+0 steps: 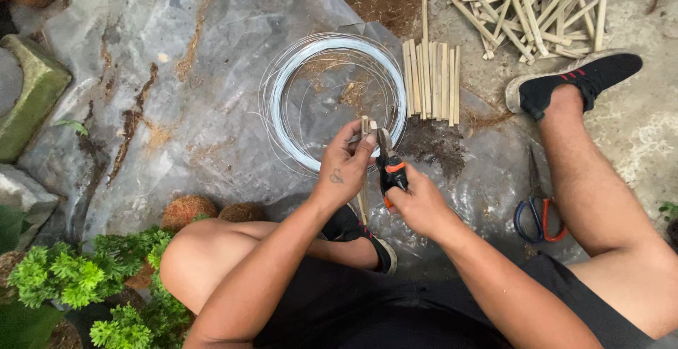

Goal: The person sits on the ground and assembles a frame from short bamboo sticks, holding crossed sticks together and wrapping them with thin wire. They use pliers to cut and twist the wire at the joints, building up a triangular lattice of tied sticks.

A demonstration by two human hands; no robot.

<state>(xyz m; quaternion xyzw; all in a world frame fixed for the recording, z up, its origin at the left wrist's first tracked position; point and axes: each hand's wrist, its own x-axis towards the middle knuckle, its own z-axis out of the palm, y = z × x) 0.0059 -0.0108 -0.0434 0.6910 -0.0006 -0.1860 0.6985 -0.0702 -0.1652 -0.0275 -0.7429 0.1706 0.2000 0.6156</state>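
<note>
Trimming bamboo sticks (366, 128) gripped in left hand (344, 169), right hand (418, 204) clenched on pliers (389, 165); next, probably squeezing squarely across them.

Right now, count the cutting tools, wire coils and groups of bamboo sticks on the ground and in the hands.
Cutting tools: 2, pliers in the right hand, scissors on the sheet
Wire coils: 1
Bamboo groups: 2, neat row, loose pile
Total: 5
</note>
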